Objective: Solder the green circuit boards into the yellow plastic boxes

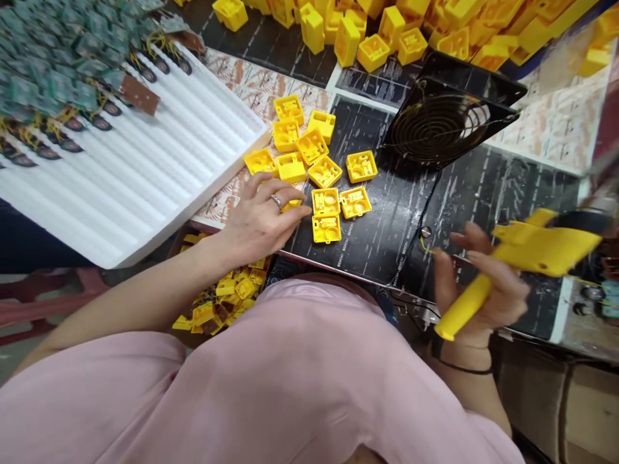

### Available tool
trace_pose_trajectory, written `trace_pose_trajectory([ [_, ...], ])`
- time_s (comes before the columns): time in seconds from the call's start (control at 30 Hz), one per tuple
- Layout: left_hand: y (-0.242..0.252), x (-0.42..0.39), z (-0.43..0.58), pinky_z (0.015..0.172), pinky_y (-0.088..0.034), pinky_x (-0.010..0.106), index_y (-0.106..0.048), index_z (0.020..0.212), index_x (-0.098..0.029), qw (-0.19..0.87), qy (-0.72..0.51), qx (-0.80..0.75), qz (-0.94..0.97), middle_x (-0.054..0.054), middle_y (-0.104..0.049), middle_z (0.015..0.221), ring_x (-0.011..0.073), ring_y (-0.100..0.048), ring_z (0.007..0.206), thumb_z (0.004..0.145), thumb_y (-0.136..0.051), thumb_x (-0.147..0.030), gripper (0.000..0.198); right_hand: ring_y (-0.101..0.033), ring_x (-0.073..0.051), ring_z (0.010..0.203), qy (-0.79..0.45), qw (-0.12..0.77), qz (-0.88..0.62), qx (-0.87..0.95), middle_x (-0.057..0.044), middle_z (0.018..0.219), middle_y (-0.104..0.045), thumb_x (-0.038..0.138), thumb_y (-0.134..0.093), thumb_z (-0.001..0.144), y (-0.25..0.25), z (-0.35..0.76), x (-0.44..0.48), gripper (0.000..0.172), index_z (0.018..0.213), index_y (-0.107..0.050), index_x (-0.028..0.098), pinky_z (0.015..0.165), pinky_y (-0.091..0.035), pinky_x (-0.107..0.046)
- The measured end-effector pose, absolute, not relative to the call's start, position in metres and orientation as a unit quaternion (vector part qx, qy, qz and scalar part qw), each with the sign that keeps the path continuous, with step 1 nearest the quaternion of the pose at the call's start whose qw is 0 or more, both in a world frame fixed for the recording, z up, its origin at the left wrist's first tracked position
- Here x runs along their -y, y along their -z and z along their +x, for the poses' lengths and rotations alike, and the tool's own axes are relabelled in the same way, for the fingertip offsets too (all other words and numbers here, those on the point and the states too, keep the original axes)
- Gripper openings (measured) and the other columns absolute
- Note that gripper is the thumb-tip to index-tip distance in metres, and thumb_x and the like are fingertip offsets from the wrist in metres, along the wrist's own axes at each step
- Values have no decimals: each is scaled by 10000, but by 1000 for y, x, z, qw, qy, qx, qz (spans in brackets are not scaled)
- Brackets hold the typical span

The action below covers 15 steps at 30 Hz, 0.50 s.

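My left hand (264, 216), with a ring on one finger, rests at the bench edge. Its fingers and thumb are bent round a small yellow plastic casing (293, 205), mostly hidden by the hand. Just right of it, open yellow casing halves (325, 202) lie with their hollow insides up. More casings (312, 147) sit in a loose group beyond my fingers. On the right, my right hand (498, 293) holds a yellow tool that looks like a glue gun (546, 248), slightly blurred, its handle across my palm. Near its fingertips lies a small round part with a yellow wire (425, 232).
A white ridged foam board (193, 129) on the left bears many green circuit boards (62, 58) with wired round parts. A black fan (435, 122) stands at the back right, its cable crossing the dark bench. Yellow casings (348, 42) pile up behind; others (235, 287) lie below the edge.
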<state>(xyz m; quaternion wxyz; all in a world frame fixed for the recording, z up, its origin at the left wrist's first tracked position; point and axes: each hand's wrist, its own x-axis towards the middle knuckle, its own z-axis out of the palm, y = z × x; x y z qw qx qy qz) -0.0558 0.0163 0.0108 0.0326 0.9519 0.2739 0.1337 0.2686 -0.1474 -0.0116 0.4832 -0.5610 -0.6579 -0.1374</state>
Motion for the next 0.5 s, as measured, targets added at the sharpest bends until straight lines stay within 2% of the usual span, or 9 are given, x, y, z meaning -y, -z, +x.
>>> trace_pose_trajectory([
  [0.1, -7, -22, -54, 1161, -441, 604, -676, 1143, -303, 4, -156, -291, 944, 31, -716, 1198, 267, -620, 1169, 981, -590, -234, 196, -788, -246, 942, 87, 439, -571, 688, -88, 1277, -747, 278, -858, 854, 14, 239, 138, 389, 1131, -587, 249, 804, -646, -390],
  [0.17, -5, -24, -49, 1148, -444, 597, -678, 1155, -329, -5, -153, -292, 944, 24, -713, 1228, 275, -615, 1169, 970, -605, -267, 208, -763, -281, 1033, 77, 413, -587, 692, -97, 1242, -749, 446, -844, 867, 17, 218, 128, 435, 1135, -553, 264, 889, -612, -451],
  [0.27, -7, -23, -39, 1146, -437, 612, -675, 1187, -288, -20, -116, -285, 951, 41, -681, 1347, 293, -594, 1223, 988, -581, -298, 220, -726, -316, 1064, 71, 371, -597, 708, -106, 1110, -748, 631, -762, 879, 21, 186, 111, 514, 1168, -546, 265, 899, -557, -450],
  [0.33, -11, -22, -33, 1155, -429, 613, -680, 1175, -243, -25, -93, -285, 954, 57, -686, 1341, 285, -594, 1228, 1020, -530, -292, 221, -713, -307, 1002, 52, 336, -600, 724, -94, 1043, -734, 642, -724, 904, 24, 168, 102, 518, 1221, -568, 265, 893, -525, -429],
  [0.4, -14, -20, -29, 1161, -422, 615, -696, 1113, -219, -22, -74, -293, 953, 67, -719, 1249, 275, -612, 1197, 1047, -474, -286, 241, -697, -296, 970, 38, 307, -610, 730, -91, 1047, -723, 604, -693, 943, 28, 156, 95, 479, 1267, -587, 267, 909, -501, -423],
  [0.5, -16, -16, -26, 1159, -416, 630, -714, 987, -193, -32, -54, -296, 953, 93, -742, 1093, 287, -635, 1156, 1065, -419, -278, 316, -696, -279, 957, 28, 321, -610, 724, -91, 1057, -725, 475, -635, 1009, 31, 155, 95, 327, 1252, -601, 258, 913, -502, -420],
])
